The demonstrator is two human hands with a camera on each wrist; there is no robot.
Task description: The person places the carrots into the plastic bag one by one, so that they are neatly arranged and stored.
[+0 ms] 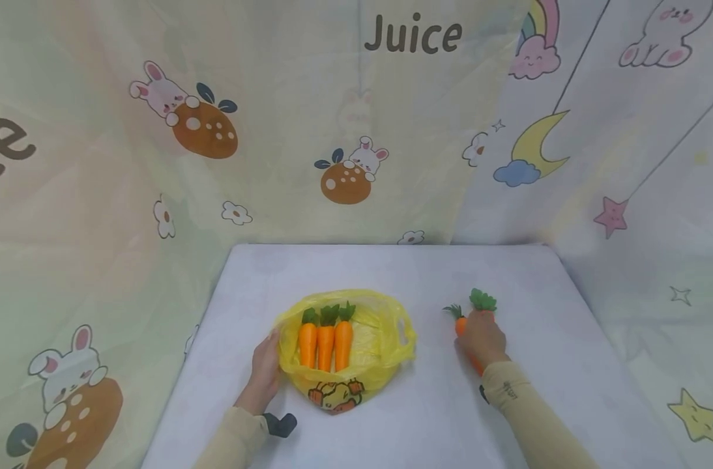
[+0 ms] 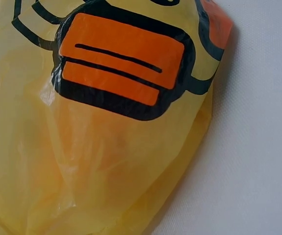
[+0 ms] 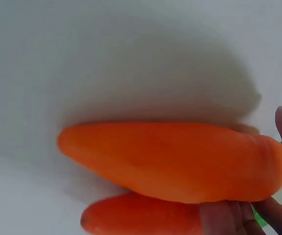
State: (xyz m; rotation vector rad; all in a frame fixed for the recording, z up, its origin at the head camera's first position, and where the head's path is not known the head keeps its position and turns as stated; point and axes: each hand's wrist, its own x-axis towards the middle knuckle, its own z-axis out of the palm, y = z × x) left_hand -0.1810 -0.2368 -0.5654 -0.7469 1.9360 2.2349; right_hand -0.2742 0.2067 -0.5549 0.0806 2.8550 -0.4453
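Pale cloth [image 1: 298, 98] printed with rabbits, moons and the word "Juice" hangs around a white table [image 1: 433, 417] in the head view. On that table, left of centre, an open yellow plastic bag [image 1: 400, 358] contains three orange carrots [image 1: 326, 342] side by side, leafy ends pointing away from the person. Against the bag's left edge sits the left hand [image 1: 264, 372]; whether its fingers pinch the plastic, I cannot tell. Well apart to the right, the right hand [image 1: 483, 335] grasps at a pair of carrots [image 1: 461, 326]. From the left wrist, the bag's printed wall fills most of the view. From the right wrist, fingers and thumb curl about one carrot's thick end, a redder carrot [image 3: 141, 215] lying just beside it.
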